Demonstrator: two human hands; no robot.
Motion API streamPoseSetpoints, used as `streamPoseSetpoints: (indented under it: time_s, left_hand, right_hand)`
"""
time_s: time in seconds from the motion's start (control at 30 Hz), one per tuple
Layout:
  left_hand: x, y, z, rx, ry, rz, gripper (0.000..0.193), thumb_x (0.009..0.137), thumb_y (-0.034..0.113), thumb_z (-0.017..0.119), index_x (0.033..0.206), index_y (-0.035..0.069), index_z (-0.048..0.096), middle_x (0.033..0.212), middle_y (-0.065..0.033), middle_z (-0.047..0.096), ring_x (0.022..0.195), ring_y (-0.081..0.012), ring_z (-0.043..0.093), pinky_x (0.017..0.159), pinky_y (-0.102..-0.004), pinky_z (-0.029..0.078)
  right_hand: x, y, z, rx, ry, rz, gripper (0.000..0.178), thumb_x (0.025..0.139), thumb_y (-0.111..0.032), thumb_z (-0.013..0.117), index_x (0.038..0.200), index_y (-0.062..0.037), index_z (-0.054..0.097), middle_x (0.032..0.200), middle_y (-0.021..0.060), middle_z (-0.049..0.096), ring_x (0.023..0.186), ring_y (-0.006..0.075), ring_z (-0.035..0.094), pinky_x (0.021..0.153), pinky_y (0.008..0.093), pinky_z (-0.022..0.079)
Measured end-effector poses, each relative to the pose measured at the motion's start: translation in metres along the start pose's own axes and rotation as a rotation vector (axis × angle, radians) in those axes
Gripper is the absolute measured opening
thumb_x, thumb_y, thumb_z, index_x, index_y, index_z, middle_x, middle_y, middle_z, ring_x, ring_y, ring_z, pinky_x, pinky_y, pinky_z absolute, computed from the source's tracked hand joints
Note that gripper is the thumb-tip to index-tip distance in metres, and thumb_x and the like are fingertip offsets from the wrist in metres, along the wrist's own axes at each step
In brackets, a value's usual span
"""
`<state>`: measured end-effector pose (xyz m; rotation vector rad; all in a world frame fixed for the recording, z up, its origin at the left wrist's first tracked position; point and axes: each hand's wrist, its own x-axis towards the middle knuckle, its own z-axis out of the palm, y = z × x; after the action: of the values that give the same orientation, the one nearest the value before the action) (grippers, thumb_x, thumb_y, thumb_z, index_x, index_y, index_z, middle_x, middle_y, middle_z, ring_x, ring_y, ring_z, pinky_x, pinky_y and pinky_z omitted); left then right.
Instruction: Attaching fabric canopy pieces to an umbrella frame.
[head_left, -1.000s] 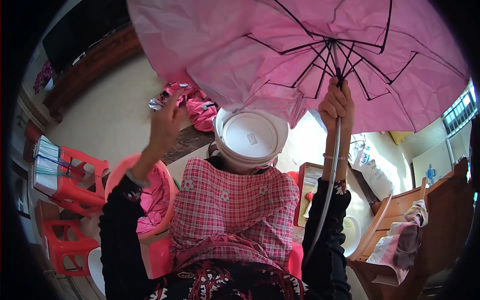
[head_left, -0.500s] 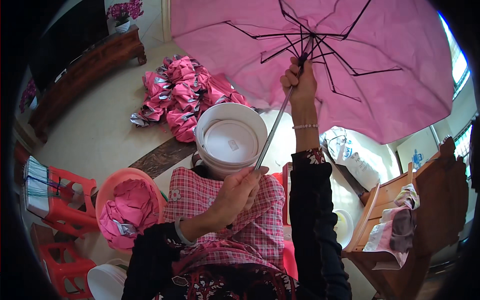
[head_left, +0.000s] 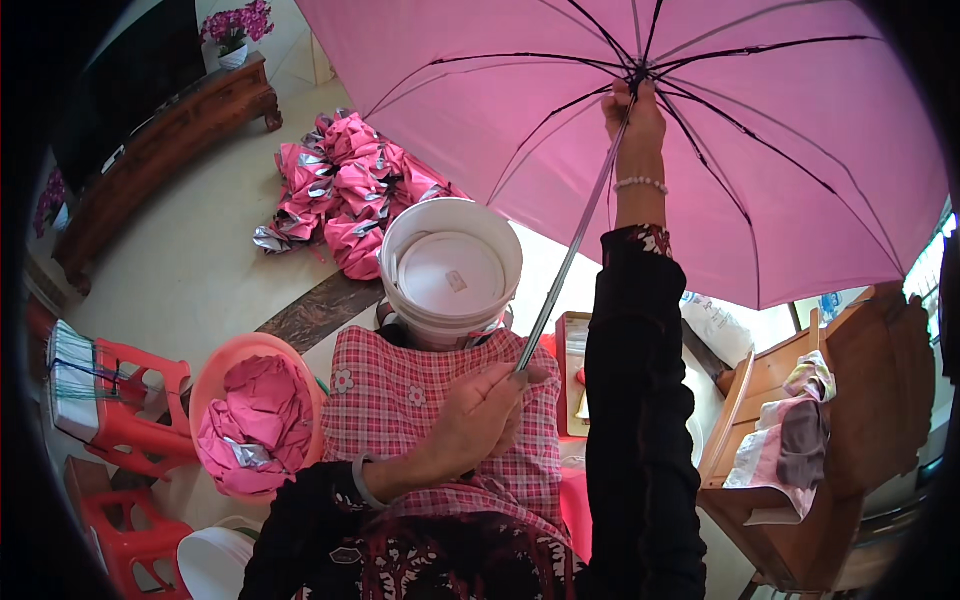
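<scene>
A pink umbrella (head_left: 790,110) is spread wide at the upper right, tilted, its underside and dark ribs facing me. Its silver shaft (head_left: 570,262) slants down toward my lap. Near the top, my right hand (head_left: 637,115) is raised with its fingers closed round the runner, just under where the ribs meet. The lower end of the shaft sits in my left hand (head_left: 474,418), closed above the red checked apron (head_left: 365,425). Whatever handle the shaft has is hidden by the left fingers.
Before my knees stands a white bucket (head_left: 452,215). Beyond it, bunched pink and silver umbrellas (head_left: 355,190) lie on the floor. To the left are a basin (head_left: 208,400) of pink fabric and red stools (head_left: 140,375); a wooden chair (head_left: 860,400) stands at right.
My right hand has slid up the shaft, and the ribs have spread outward. The canopy has gone from slack and wrinkled to taut. My left hand still grips the shaft's lower end.
</scene>
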<state>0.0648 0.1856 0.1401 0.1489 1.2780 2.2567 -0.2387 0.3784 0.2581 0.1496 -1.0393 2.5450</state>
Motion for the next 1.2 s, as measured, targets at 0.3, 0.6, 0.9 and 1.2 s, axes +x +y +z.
streamPoseSetpoints:
  time_s: [0.3,0.6,0.9,1.2]
  left_hand:
    - [-0.008,0.018,0.008,-0.069,-0.06,-0.076,0.028,0.095,0.019,0.035,0.114,0.002,0.045,0.053,0.0075,0.026,0.039,-0.0021,0.022,0.035,-0.0182,0.02]
    - [0.004,0.026,0.007,-0.217,-0.244,-0.056,0.032,0.095,0.021,0.034,0.121,0.003,0.04,0.053,0.0061,0.029,0.039,-0.003,0.027,0.036,-0.0184,0.026]
    - [0.032,0.022,-0.067,0.75,0.313,0.712,0.034,0.087,0.013,0.05,0.118,0.0,0.046,0.089,-0.0093,0.056,0.077,-0.015,0.057,0.065,-0.026,0.049]
    - [-0.012,-0.029,-0.131,1.337,0.488,0.405,0.029,0.081,0.021,0.056,0.102,0.0,0.053,0.088,-0.0143,0.055,0.076,-0.0311,0.057,0.06,-0.0383,0.047]
  right_hand:
    - [0.025,-0.009,-0.027,0.155,-0.105,0.115,0.029,0.087,-0.033,0.052,0.083,-0.0048,0.054,0.069,0.0079,0.056,0.047,0.0148,0.046,0.048,0.027,0.045]
    - [-0.085,0.016,-0.013,-0.717,-0.198,-0.638,0.033,0.089,-0.023,0.048,0.113,-0.0004,0.047,0.097,0.0121,0.058,0.065,0.0145,0.058,0.051,0.0241,0.049]
    - [-0.056,-0.033,0.013,-0.796,-0.141,-0.645,0.033,0.088,-0.026,0.049,0.11,-0.0004,0.051,0.095,0.0107,0.06,0.07,0.0131,0.058,0.051,0.0216,0.049]
    - [-0.022,0.025,0.002,-1.108,-0.364,-0.385,0.024,0.087,-0.024,0.05,0.094,-0.0022,0.056,0.071,0.008,0.062,0.057,0.0102,0.056,0.043,0.0209,0.046]
